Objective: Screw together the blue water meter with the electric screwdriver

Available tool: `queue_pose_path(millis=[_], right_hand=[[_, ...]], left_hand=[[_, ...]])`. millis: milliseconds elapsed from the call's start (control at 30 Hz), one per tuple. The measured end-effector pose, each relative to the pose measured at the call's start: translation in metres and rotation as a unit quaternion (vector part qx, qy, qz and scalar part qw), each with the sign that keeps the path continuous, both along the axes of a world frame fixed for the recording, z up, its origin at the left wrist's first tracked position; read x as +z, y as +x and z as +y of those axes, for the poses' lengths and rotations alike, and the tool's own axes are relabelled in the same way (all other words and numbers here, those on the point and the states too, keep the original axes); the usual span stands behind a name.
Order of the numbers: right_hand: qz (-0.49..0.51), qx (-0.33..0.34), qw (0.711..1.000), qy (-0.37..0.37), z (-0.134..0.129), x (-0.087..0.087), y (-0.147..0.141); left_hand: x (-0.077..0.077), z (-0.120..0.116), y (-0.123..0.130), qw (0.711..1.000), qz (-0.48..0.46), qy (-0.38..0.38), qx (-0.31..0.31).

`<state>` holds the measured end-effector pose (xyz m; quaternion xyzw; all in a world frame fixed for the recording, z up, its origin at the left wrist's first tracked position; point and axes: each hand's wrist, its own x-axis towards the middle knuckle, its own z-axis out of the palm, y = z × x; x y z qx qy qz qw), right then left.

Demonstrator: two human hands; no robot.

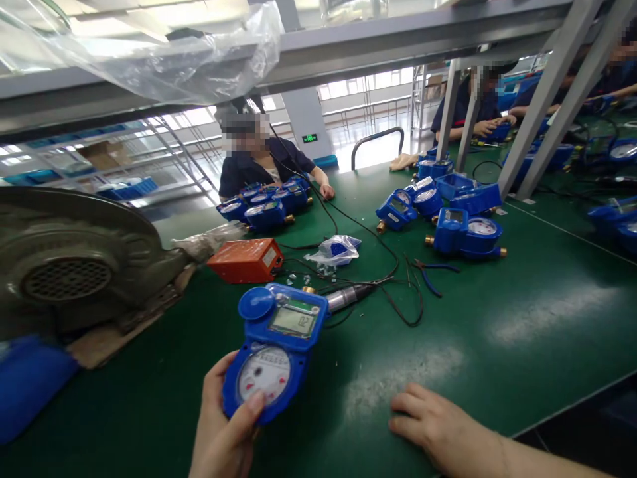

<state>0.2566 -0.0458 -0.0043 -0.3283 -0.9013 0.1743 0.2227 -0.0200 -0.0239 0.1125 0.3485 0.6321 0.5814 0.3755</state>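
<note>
Over the bench [468, 338], the left hand [226, 411] grips a blue meter [276, 341], thumb [253, 403] on its dial [266, 368], nearer than the orange box [243, 261]; the right hand [432, 425] rests on the bench, fingers [404, 406] loosely curled, pliers [421, 265] farther back

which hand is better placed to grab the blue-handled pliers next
Probably the right hand: it shows nothing held and sits nearer the blue-handled pliers, while the left hand is occupied, gripping a blue water meter.
</note>
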Motion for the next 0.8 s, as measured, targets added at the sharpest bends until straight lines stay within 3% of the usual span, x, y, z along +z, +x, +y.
queue_pose_path(millis=[67, 167, 300, 367, 500, 633, 800], right_hand=[[-0.005, -0.020, 1.000, -0.018, 0.019, -0.001, -0.004], [0.000, -0.076, 0.997, -0.012, 0.055, -0.006, -0.016], [0.009, -0.188, 0.982, 0.001, 0.091, -0.013, -0.039], [-0.003, -0.205, 0.979, 0.011, 0.097, -0.013, -0.053], [-0.030, -0.168, 0.985, 0.041, 0.090, -0.007, -0.089], [-0.058, -0.051, 0.992, 0.100, 0.074, -0.004, -0.120], [-0.111, 0.044, 0.977, 0.175, 0.063, -0.003, -0.113]], left_hand=[[0.001, -0.005, -0.006, 0.995, -0.092, -0.021, 0.019], [-0.005, -0.018, -0.015, 0.986, -0.157, -0.038, 0.047], [-0.013, -0.034, -0.022, 0.976, -0.202, -0.035, 0.071], [-0.017, -0.038, -0.024, 0.976, -0.202, -0.032, 0.076], [-0.021, -0.039, -0.026, 0.975, -0.207, -0.024, 0.072], [-0.026, -0.040, -0.030, 0.973, -0.217, -0.029, 0.073], [-0.040, -0.046, -0.047, 0.959, -0.259, -0.065, 0.095]])
